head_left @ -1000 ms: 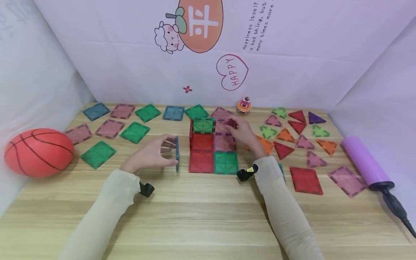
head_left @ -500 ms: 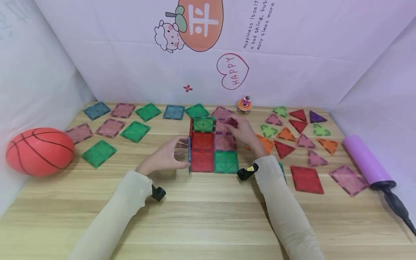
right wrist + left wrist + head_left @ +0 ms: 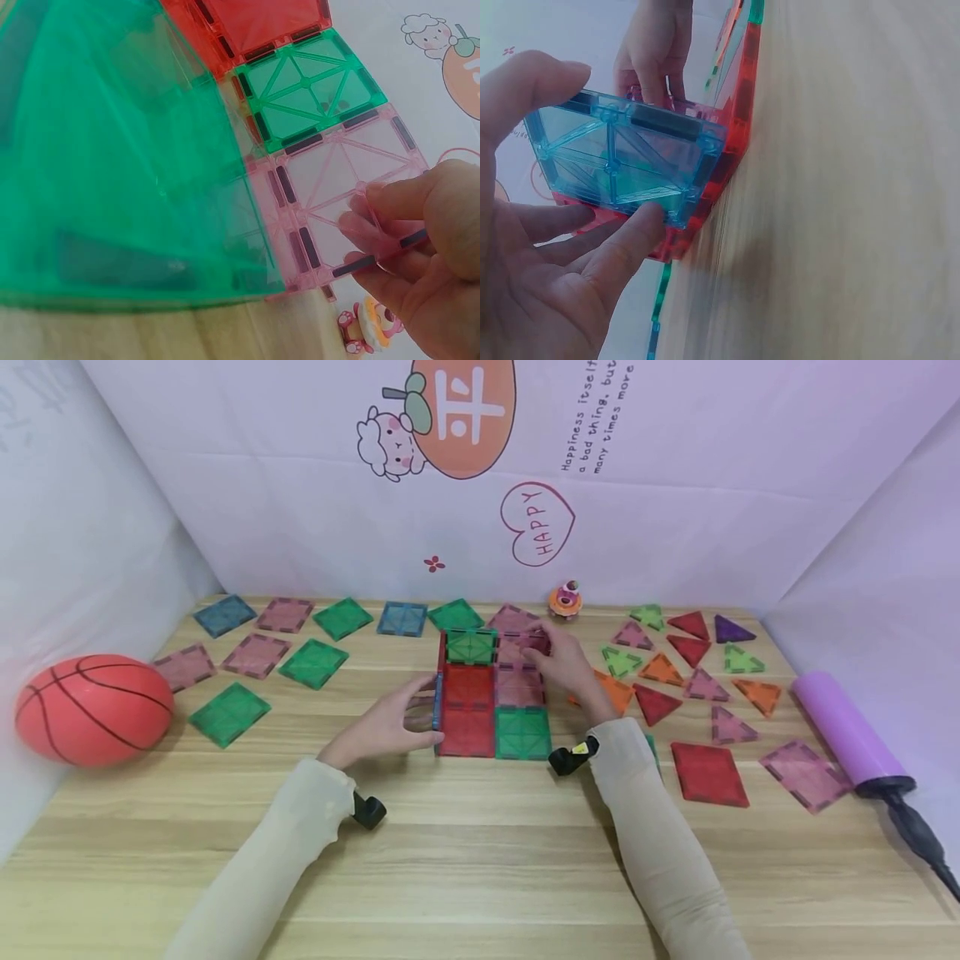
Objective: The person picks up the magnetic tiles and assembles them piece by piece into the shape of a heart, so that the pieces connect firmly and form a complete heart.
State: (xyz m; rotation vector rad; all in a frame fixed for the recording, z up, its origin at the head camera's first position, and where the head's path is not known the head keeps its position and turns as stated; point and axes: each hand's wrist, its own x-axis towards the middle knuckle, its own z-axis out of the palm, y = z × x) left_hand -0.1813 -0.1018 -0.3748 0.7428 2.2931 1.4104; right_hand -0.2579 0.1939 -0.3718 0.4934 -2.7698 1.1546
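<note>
The left hand [image 3: 386,724], pinching the blue tile [image 3: 613,154], has brought it to the front red tile [image 3: 467,732], apparently adding a wall; the right hand [image 3: 566,667] pinches a pink tile [image 3: 322,178].

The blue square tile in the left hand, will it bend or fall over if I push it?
The blue square tile is probably stiff: it's ribbed and looks unbent in the left hand. It might tip if let go and pushed, being thin and upright.
</note>
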